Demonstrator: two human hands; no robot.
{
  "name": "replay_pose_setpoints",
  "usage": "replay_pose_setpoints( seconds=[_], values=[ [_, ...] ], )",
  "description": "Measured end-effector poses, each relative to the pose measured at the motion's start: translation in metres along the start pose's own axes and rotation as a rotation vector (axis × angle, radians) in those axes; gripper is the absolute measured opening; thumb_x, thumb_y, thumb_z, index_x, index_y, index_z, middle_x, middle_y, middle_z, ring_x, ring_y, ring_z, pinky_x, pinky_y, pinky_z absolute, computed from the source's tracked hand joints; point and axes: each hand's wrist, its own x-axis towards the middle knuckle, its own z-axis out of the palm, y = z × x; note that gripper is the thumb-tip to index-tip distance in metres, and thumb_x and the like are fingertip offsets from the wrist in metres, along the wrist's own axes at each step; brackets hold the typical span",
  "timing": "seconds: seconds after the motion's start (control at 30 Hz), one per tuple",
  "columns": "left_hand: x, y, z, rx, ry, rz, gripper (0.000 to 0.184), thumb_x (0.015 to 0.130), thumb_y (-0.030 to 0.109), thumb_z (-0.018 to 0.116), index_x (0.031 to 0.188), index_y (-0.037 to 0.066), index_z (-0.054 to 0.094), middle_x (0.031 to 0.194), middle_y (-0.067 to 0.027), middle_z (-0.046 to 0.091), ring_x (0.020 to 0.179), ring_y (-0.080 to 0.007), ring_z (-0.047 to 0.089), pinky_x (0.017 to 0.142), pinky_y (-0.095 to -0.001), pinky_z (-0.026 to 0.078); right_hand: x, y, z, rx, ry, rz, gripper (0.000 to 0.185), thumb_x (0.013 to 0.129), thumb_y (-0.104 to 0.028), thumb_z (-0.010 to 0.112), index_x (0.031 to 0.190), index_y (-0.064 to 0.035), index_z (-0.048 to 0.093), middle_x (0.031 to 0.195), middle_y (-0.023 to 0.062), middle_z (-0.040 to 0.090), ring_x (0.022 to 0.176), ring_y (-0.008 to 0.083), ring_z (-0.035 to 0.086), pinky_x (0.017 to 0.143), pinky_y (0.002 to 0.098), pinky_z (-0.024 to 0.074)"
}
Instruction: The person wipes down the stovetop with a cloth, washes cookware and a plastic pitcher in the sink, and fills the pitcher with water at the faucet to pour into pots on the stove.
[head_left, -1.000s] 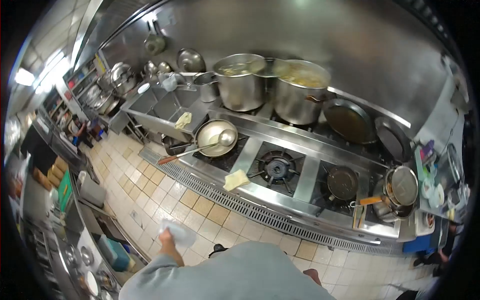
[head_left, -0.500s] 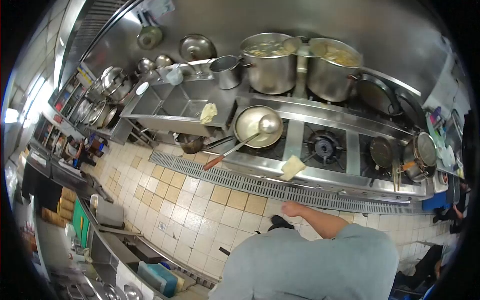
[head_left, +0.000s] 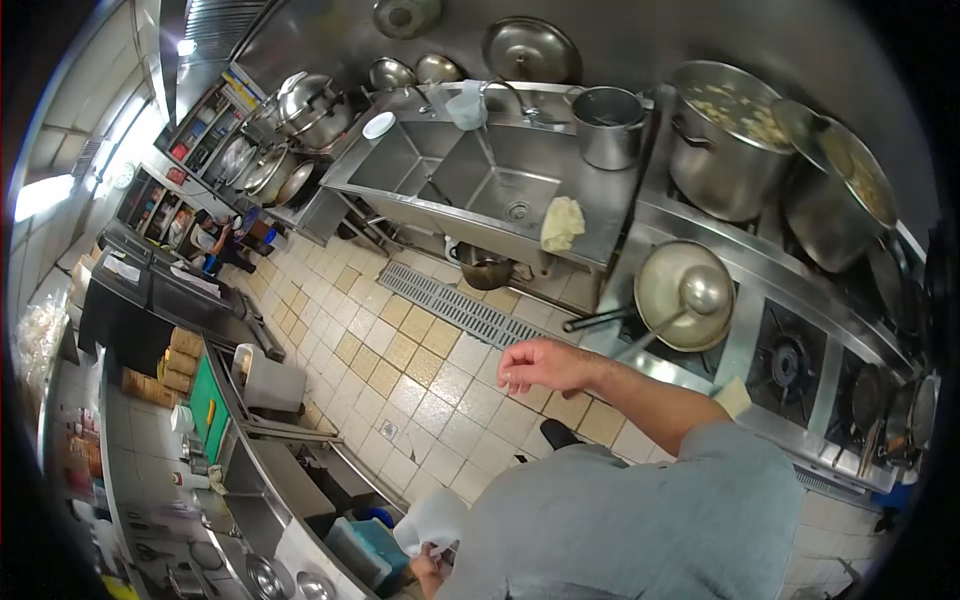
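"One side at a time, from the left: what is there?"

"A flat green cutting board [head_left: 206, 385], then a boxy teal plastic bin [head_left: 368, 550] lower down."

"And the left hand [head_left: 427, 565]?"

"Just right of the bin, low beside the body. Its grip is closed on a translucent white plastic container [head_left: 432, 518], near the bottom end. Carrying it down at the side probably keeps it clear of the range and leaves the other arm free."

"How does the right hand [head_left: 540, 367] stand?"

"Stretched forward above the pale tiled floor [head_left: 430, 405], elbow slightly bent, wrist drooping, palm mostly downward. The fingers curl loosely; I see nothing in that grip."

"What lies beyond it?"

"A crumpled pale-yellow cloth [head_left: 563, 223] over the front corner of the stainless-steel sink [head_left: 470, 215], perhaps kept handy for hot metal. Further right, a round, shallow metal wok [head_left: 657, 285] sits on the steel range [head_left: 742, 340]. A long-handled metal ladle [head_left: 705, 289] rests in it, handle angled over the front rim, presumably for easy taking; the forearm [head_left: 650, 392] hides part of that handle."
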Motion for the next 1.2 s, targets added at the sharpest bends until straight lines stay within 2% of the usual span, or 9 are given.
replay_pose_setpoints(
  seconds=[0.07,0.2,0.43,0.67,0.73,0.8,0.87,0.97,1.2],
  values=[
    [0.001,-0.007,0.014,0.037,0.084,0.211,0.027,0.087,0.019,0.069,0.111,0.011,0.060,0.080,-0.0057,0.066,0.055,-0.0218,0.058,0.038,-0.0344,0.036,0.049,-0.005,-0.023,-0.158,0.032,0.026,0.020,0.096,-0.023,0.059,0.096,-0.0030,0.064,0.087,0.0020,0.066,0.077,0.0095,0.061,0.069,0.0254,0.0506],
    [-0.001,0.001,0.073,0.911,0.906,0.744,0.034,0.087,0.019,0.068,0.117,0.005,0.058,0.075,-0.0092,0.065,0.061,-0.0251,0.061,0.040,-0.0397,0.040,0.128,-0.024,-0.052,-0.450,-0.006,0.011,0.021,0.093,-0.024,0.062,0.098,-0.0035,0.064,0.086,0.0029,0.066,0.078,0.0116,0.061,0.072,0.0284,0.0499],
    [0.103,0.113,0.116,1.222,0.543,0.495,0.028,0.088,0.019,0.067,0.110,0.004,0.058,0.071,-0.0086,0.062,0.059,-0.0228,0.059,0.044,-0.0374,0.041,0.231,-0.018,-0.124,-0.480,0.075,0.071,0.024,0.094,-0.023,0.062,0.108,-0.0038,0.064,0.092,0.0027,0.067,0.086,0.0113,0.061,0.079,0.0291,0.0497],
    [0.285,0.340,0.121,1.321,0.153,0.517,0.023,0.089,0.019,0.065,0.104,0.003,0.059,0.066,-0.0081,0.058,0.058,-0.0205,0.057,0.047,-0.0351,0.043,0.328,-0.039,-0.192,-0.416,0.424,0.012,0.024,0.094,-0.022,0.061,0.105,-0.0019,0.064,0.086,0.0031,0.067,0.078,0.0105,0.062,0.073,0.0275,0.0504],
    [0.351,0.429,0.149,1.164,0.098,0.610,0.022,0.089,0.019,0.065,0.102,0.002,0.059,0.064,-0.0079,0.058,0.057,-0.0199,0.057,0.048,-0.0345,0.043,0.346,-0.015,-0.221,-0.189,0.484,0.015,0.025,0.095,-0.023,0.060,0.108,-0.0019,0.063,0.088,0.0034,0.067,0.080,0.0121,0.063,0.074,0.0277,0.0507],
    [0.412,0.526,0.209,0.601,0.069,0.636,0.021,0.089,0.018,0.065,0.100,0.002,0.059,0.063,-0.0077,0.057,0.057,-0.0192,0.057,0.049,-0.0338,0.044,0.355,-0.039,-0.250,-0.289,0.534,0.089,0.025,0.096,-0.023,0.059,0.111,-0.0025,0.062,0.092,0.0043,0.067,0.084,0.0127,0.064,0.073,0.0271,0.0512],
    [0.356,0.652,0.325,0.143,0.105,0.575,0.018,0.090,0.018,0.064,0.095,0.003,0.058,0.063,-0.0050,0.055,0.055,-0.0152,0.053,0.052,-0.0294,0.044,0.364,-0.023,-0.289,0.002,0.539,0.072,0.026,0.097,-0.024,0.058,0.111,-0.0033,0.061,0.094,0.0049,0.066,0.083,0.0121,0.064,0.071,0.0271,0.0526],
    [0.279,0.775,0.455,-0.004,-0.168,0.878,0.016,0.091,0.017,0.063,0.096,0.003,0.057,0.066,-0.0030,0.054,0.056,-0.0143,0.053,0.054,-0.0303,0.045,0.387,-0.002,-0.371,0.189,0.609,0.054,0.024,0.097,-0.026,0.059,0.108,-0.0044,0.061,0.093,0.0053,0.066,0.078,0.0121,0.064,0.068,0.0272,0.0539],
    [0.180,0.879,0.659,-0.265,-0.683,0.758,0.017,0.096,0.019,0.059,0.084,0.007,0.055,0.069,-0.0022,0.054,0.061,-0.0160,0.053,0.064,-0.0351,0.049,0.543,0.069,-0.598,0.570,0.834,0.097,0.021,0.097,-0.026,0.056,0.086,-0.0076,0.057,0.073,0.0035,0.061,0.061,0.0143,0.060,0.054,0.0288,0.0515]
  ],
)
